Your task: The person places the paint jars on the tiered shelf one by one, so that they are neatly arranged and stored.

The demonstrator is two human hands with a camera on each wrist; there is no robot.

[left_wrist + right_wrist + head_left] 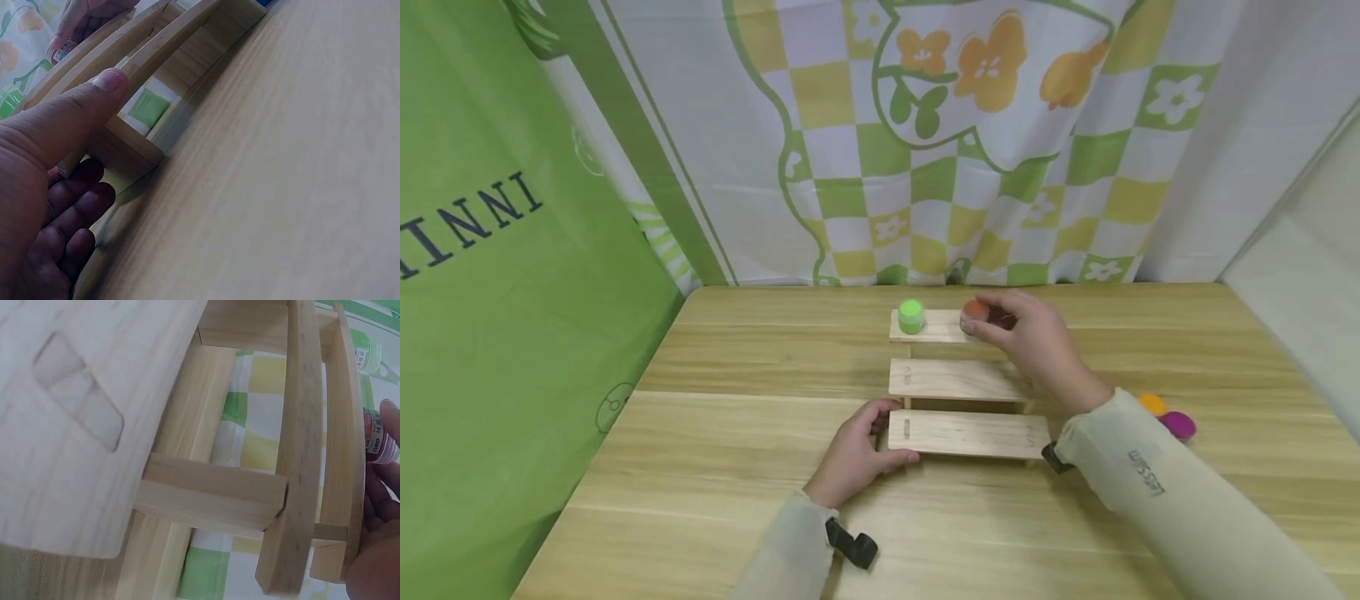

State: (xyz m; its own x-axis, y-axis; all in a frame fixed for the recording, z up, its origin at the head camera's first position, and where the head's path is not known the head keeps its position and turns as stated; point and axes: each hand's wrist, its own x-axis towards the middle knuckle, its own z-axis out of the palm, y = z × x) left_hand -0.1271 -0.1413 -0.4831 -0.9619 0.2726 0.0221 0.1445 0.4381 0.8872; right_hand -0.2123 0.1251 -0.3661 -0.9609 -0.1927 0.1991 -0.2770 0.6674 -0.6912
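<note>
**Wooden table (685, 483), a red-lidded jar (974, 311) at the top step (942, 326)**

A green curtain (512, 333) I watched read "INNI". The left hand (856, 450) gripped the bottom step (973, 435) of a wooden stand (958, 379); the right hand (1037, 337) pinched that jar, labelled "deli", right of a green jar (911, 317). I couldn't surely read the right sleeve (1202, 508).

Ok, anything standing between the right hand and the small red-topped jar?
Nothing visible: the right hand pinches the small, round red-topped jar at the pale wooden rack's top board. The green round jar stands apart, toward that board's left end.
</note>
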